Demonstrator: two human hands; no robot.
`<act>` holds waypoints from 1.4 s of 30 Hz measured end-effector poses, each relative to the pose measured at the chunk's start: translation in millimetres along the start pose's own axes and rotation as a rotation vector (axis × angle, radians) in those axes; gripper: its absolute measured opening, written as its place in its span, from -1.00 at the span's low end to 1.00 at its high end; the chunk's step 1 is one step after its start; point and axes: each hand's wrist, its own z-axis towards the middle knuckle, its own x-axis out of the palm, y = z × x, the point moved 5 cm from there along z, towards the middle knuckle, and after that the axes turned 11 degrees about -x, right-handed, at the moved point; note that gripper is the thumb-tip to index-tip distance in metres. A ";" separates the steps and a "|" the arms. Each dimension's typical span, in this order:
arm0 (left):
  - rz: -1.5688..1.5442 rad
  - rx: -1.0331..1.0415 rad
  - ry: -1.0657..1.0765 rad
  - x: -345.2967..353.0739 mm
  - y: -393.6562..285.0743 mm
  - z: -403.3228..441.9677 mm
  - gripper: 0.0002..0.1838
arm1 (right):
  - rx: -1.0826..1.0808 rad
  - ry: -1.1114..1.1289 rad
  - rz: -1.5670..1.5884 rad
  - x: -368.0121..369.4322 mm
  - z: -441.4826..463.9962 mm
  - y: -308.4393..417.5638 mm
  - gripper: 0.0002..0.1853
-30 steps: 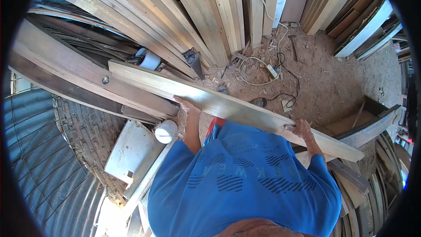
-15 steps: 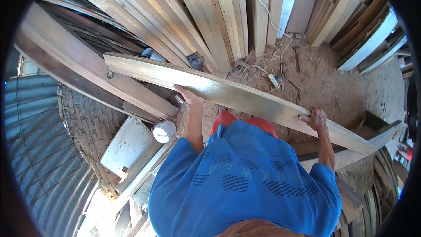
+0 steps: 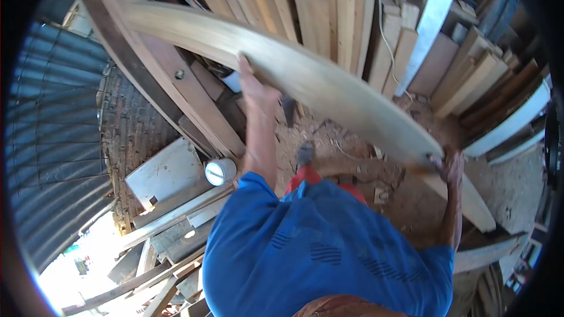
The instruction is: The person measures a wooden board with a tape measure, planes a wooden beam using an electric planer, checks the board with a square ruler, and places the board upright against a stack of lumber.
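A long pale wooden plank (image 3: pixel 317 85) slants across in front of my body, its left end higher in view than its right end. My left hand (image 3: pixel 258 87) grips its near edge, with the thumb laid on the broad face and most fingers hidden behind. Towards the right end, my right hand (image 3: pixel 450 167) is closed around the plank, blurred by motion. Below the plank show my blue shirt and one foot (image 3: pixel 305 152) on the dirt floor.
Tall boards (image 3: pixel 317 12) stand upright at the back, and more timber (image 3: pixel 476 76) leans at the right. A thick beam (image 3: pixel 176 82) slopes down on the left. Near it sit a white bucket (image 3: pixel 220 171) and a pale panel (image 3: pixel 165 171). Scrap wood lies at lower left.
Both hands have lifted the plank away from my body, and it now appears higher in view and more steeply slanted. My view has turned, and one foot shows further forward.
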 end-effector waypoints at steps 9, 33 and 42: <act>0.312 0.485 0.122 18.7 71.5 -64.7 -0.04 | -0.108 -0.146 0.281 -4.1 64.6 104.5 -0.08; 0.545 1.134 0.531 105.4 -349.1 -77.7 -0.20 | -0.471 -0.493 0.908 -17.6 218.8 451.8 -0.07; 0.588 1.070 0.390 90.5 -310.8 -44.0 -0.03 | -0.443 -0.526 0.934 46.1 251.8 446.6 -0.01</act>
